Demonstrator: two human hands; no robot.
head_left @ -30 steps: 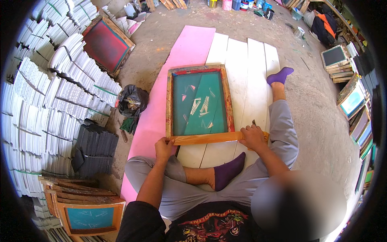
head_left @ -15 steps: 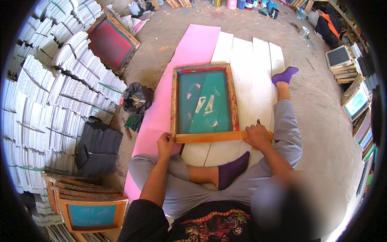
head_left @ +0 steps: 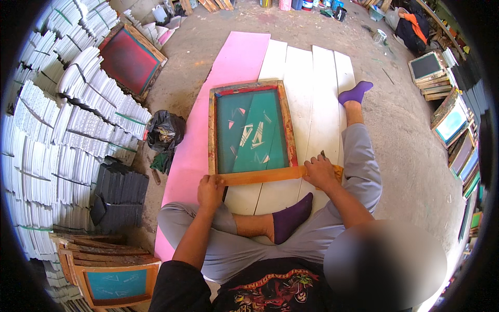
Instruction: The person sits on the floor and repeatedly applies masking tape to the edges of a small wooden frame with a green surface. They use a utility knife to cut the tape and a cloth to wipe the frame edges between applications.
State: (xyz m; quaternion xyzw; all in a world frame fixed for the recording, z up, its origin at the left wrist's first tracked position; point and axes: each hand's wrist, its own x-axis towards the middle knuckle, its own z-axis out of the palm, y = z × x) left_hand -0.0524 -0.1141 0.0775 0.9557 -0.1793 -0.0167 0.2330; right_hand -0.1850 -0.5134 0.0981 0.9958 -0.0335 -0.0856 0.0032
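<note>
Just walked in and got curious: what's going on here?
A seated person holds an amber, tape-like strip along the near edge of a rectangular wooden-framed screen with green mesh. Their left grip has its left end by the near-left corner; their right grip holds it toward the right. The screen lies across flat pink boarding and white boards.
</note>
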